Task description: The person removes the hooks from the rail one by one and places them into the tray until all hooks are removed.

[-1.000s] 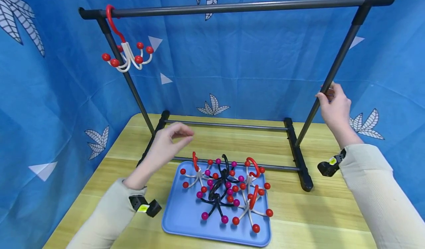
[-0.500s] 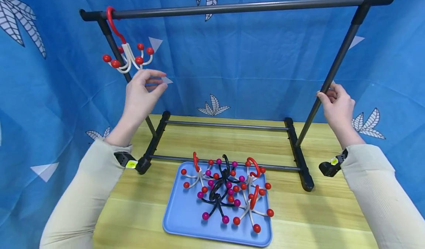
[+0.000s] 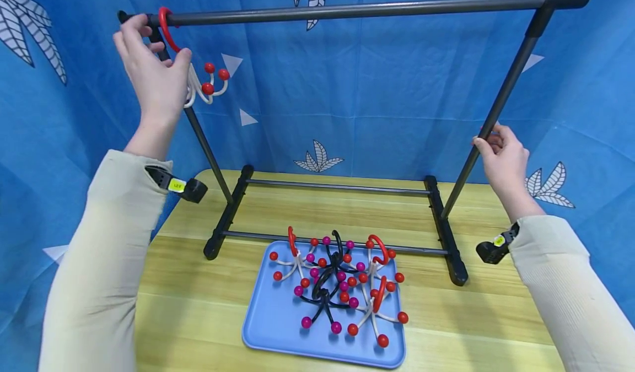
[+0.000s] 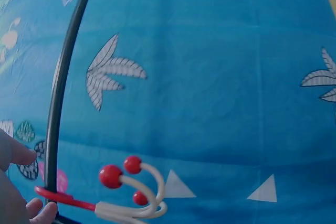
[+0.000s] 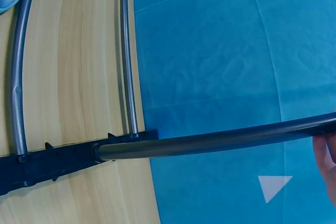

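A dark metal garment rack (image 3: 317,12) stands on the table. From the left end of its top bar hangs a white multi-arm hook (image 3: 198,88) with red balls and a red hook top. My left hand (image 3: 156,74) is raised at that corner, fingers apart by the bar end and post, thumb overlapping the red hook top. In the left wrist view, fingertips (image 4: 48,211) lie right by the hook (image 4: 128,208). Part of the hook is hidden behind the hand. My right hand (image 3: 503,160) grips the right post (image 5: 220,142) of the rack at mid-height.
A blue tray (image 3: 268,328) on the table holds several hooks: white ones with red balls (image 3: 372,306) and black ones with magenta balls (image 3: 324,300). It lies against the rack's front lower bar (image 3: 421,250). A blue patterned cloth (image 3: 397,85) hangs behind and at the sides.
My left hand has risen from over the table near the tray to the hanging hook at the rack's upper left corner. My right hand stays on the post.
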